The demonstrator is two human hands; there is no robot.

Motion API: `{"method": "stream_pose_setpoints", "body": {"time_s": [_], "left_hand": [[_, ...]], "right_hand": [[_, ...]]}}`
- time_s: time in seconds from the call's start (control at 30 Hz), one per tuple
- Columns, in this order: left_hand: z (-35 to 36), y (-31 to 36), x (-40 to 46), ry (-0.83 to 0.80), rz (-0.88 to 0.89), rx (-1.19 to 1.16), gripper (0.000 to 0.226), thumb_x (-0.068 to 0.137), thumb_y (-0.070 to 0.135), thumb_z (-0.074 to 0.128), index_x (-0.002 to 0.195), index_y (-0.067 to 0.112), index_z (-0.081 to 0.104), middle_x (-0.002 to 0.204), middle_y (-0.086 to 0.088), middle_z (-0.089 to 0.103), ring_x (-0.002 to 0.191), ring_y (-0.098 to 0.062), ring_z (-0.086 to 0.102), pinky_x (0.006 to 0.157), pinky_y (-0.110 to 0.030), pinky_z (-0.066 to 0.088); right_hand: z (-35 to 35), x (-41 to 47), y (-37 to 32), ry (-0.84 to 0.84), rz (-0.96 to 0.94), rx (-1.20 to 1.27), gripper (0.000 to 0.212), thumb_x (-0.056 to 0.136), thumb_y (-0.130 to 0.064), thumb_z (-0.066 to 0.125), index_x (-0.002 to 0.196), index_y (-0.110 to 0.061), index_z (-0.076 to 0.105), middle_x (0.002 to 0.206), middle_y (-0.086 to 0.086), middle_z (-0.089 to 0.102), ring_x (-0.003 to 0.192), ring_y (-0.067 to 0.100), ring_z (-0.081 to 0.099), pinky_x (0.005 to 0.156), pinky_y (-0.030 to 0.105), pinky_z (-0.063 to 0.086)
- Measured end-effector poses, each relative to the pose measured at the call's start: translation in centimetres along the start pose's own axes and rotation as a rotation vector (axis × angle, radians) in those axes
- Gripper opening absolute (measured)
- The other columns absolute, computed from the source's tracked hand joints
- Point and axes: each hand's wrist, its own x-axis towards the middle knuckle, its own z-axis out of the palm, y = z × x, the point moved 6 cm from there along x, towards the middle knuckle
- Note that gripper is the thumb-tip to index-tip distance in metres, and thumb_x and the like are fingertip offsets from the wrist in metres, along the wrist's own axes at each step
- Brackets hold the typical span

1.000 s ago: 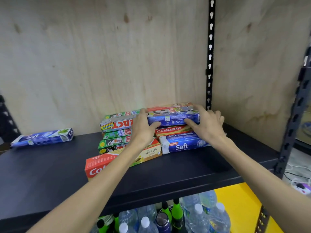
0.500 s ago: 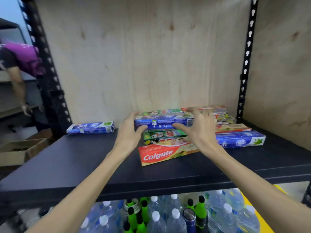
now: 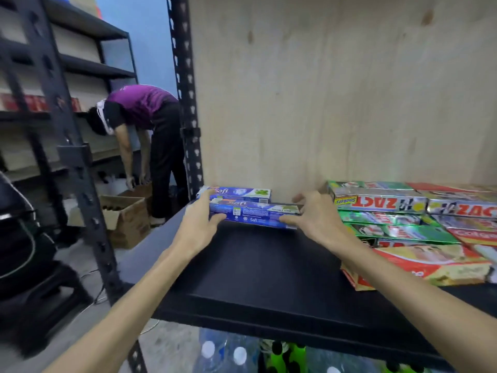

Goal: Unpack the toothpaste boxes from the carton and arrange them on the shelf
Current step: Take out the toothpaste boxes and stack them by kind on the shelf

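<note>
Two hands hold one blue Safi box (image 3: 255, 215) by its ends, long side facing the camera, at the back left of the shelf (image 3: 258, 267). Left hand (image 3: 200, 222) grips the left end, thumb on the front face, fingers over the top. Right hand (image 3: 314, 216) grips the right end, thumb along the front lower edge, fingers curled over the top & back. Can't tell if the box touches the shelf or sits just above it.

Just behind it, a 2nd Safi box (image 3: 239, 191) lies flat against the plywood back (image 3: 336, 90), parallel to the held one, near the black upright (image 3: 185, 103).

To the right, apart from the held box, a pile of toothpaste boxes: silver Zact box (image 3: 382, 203) on top w/ print upside down, another Zact (image 3: 462, 208) beside it, green boxes (image 3: 390, 227) below, red Colgate box (image 3: 435, 267) at the front, partly under the right forearm.

Below the shelf: clear bottles w/ white caps (image 3: 223, 354) and green bottles (image 3: 293, 356).

Left of the rack, a person in a purple shirt (image 3: 142, 122) bends over open cardboard cartons (image 3: 126, 214) on the floor. More dark shelving (image 3: 53, 76) stands behind; image there is blurred.
</note>
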Motion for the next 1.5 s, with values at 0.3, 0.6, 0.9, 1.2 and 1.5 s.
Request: {"method": "stream_pose_setpoints", "body": {"time_s": [0.3,0.6,0.9,1.2,1.5], "left_hand": [[-2.0,-6.4,4.6,-0.057,-0.19,0.115,0.07,0.085,0.021,0.08,0.143,0.008,0.044,0.113,-0.004,0.067,0.094,-0.013,0.056,0.082,-0.023,0.039],[-0.9,-8.7,6.7,-0.043,-0.284,0.051,0.076,0.074,0.031,0.089,0.139,0.011,0.055,0.124,-0.006,0.065,0.096,-0.013,0.056,0.077,-0.022,0.041],[-0.7,-9.8,7.3,-0.017,-0.331,-0.102,0.066,0.065,0.023,0.095,0.124,0.018,0.066,0.109,0.002,0.072,0.086,-0.001,0.062,0.062,-0.014,0.042],[-0.4,-10.2,7.9,-0.006,-0.329,-0.169,0.052,0.059,0.018,0.097,0.106,0.023,0.076,0.092,0.006,0.076,0.092,-0.013,0.07,0.074,-0.023,0.053],[-0.2,-10.7,7.6,-0.054,-0.326,-0.163,0.086,0.058,0.031,0.097,0.133,0.015,0.06,0.116,0.002,0.071,0.104,-0.015,0.067,0.097,-0.037,0.054]], "right_hand": [[5.0,3.9,-3.9,-0.153,-0.2,-0.082,0.058,0.076,-0.035,0.084,0.123,-0.012,0.059,0.108,0.01,0.066,0.102,0.03,0.06,0.087,0.039,0.049],[7.0,5.3,-3.2,-0.057,-0.263,-0.157,0.047,0.086,-0.046,0.073,0.11,-0.01,0.056,0.099,0.008,0.066,0.094,0.031,0.059,0.079,0.041,0.045],[6.9,5.6,-3.2,-0.037,-0.282,-0.192,0.043,0.088,-0.05,0.07,0.097,-0.013,0.051,0.101,0.008,0.066,0.095,0.033,0.057,0.073,0.037,0.032],[7.4,6.3,-2.3,-0.059,-0.219,-0.135,0.047,0.086,-0.05,0.073,0.106,-0.011,0.057,0.106,0.007,0.068,0.101,0.03,0.061,0.088,0.04,0.043],[6.7,5.9,-3.3,-0.009,-0.257,-0.317,0.049,0.088,-0.057,0.066,0.106,-0.012,0.056,0.106,0.006,0.066,0.104,0.031,0.058,0.078,0.037,0.029]]}}
